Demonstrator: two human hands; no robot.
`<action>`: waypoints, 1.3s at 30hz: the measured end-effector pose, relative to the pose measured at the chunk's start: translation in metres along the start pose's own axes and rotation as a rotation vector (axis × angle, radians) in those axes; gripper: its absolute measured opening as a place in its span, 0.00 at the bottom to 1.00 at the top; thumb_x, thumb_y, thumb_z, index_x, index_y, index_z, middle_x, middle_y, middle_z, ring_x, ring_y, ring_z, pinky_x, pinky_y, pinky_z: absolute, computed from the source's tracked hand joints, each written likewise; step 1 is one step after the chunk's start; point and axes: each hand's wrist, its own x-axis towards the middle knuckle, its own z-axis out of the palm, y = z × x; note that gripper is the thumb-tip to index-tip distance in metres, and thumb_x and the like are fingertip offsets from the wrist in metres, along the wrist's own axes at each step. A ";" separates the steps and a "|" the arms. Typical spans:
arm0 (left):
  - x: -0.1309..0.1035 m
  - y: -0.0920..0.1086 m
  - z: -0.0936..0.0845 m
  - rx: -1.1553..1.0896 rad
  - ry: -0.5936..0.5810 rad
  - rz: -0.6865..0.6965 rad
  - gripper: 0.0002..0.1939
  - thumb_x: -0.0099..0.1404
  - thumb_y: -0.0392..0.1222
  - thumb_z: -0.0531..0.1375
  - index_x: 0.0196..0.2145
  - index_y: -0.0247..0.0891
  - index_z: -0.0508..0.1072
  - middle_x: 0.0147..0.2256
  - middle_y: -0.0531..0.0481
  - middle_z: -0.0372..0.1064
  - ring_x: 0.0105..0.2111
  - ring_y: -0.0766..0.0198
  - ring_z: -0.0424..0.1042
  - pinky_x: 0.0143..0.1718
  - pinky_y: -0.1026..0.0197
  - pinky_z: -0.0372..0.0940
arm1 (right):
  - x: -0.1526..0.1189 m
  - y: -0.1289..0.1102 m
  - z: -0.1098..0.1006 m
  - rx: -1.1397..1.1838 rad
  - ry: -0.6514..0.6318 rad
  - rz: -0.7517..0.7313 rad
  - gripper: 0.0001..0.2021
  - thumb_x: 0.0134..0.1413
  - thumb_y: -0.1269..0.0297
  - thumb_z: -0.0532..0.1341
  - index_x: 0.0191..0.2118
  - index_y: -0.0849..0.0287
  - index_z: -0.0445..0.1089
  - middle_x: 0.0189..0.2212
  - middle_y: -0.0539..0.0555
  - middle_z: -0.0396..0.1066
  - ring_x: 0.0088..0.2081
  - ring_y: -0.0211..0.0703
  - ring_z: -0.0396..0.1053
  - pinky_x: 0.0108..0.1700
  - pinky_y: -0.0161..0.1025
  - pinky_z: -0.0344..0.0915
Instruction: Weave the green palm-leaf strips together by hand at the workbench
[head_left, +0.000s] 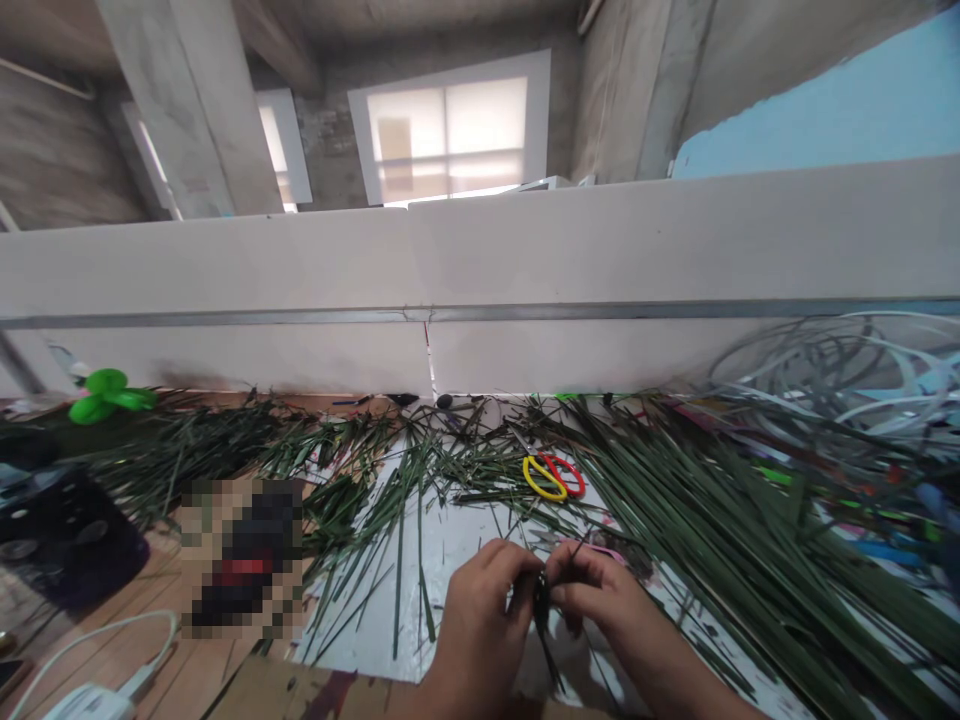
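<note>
My left hand (pixel 480 615) and my right hand (pixel 604 595) meet low in the middle of the view, fingers bent in a pinch. Between them is a small dark green piece of leaf strips (pixel 541 600), with thin ends hanging below; the fingers hide much of its shape. Just beyond my right hand lie pink-handled scissors (pixel 606 552), partly covered. Farther back, scissors with one yellow and one red handle (pixel 555 478) rest among cut leaf strips (pixel 390 495). Long green leaves (pixel 697 530) lie in a thick pile to the right.
A white partition (pixel 525 260) runs along the table's back. At right are tangled pale strips (pixel 862 370). On the left stand a bright green rounded object (pixel 107 395) and a dark container (pixel 71 540). A white charger (pixel 90 703) with its cable lies at front left, near cardboard (pixel 289 690).
</note>
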 end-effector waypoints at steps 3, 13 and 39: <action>0.001 0.002 -0.001 -0.028 0.034 -0.003 0.09 0.65 0.31 0.57 0.31 0.40 0.75 0.33 0.48 0.70 0.35 0.60 0.70 0.36 0.63 0.60 | -0.003 -0.005 0.002 -0.020 0.020 -0.015 0.03 0.38 0.66 0.63 0.25 0.58 0.71 0.21 0.46 0.64 0.23 0.36 0.60 0.26 0.34 0.60; -0.003 -0.005 0.005 -0.031 0.080 0.080 0.09 0.63 0.27 0.57 0.33 0.39 0.73 0.32 0.51 0.68 0.32 0.63 0.68 0.34 0.65 0.61 | 0.003 0.007 -0.003 -0.063 0.117 -0.066 0.14 0.38 0.62 0.69 0.26 0.55 0.62 0.20 0.42 0.60 0.21 0.36 0.58 0.19 0.30 0.56; 0.000 -0.011 0.004 -0.009 0.051 0.163 0.10 0.63 0.27 0.60 0.37 0.37 0.80 0.32 0.47 0.74 0.33 0.62 0.74 0.35 0.64 0.67 | 0.003 -0.009 -0.006 -0.133 0.036 0.056 0.05 0.34 0.65 0.60 0.24 0.56 0.65 0.16 0.41 0.60 0.15 0.31 0.55 0.17 0.31 0.51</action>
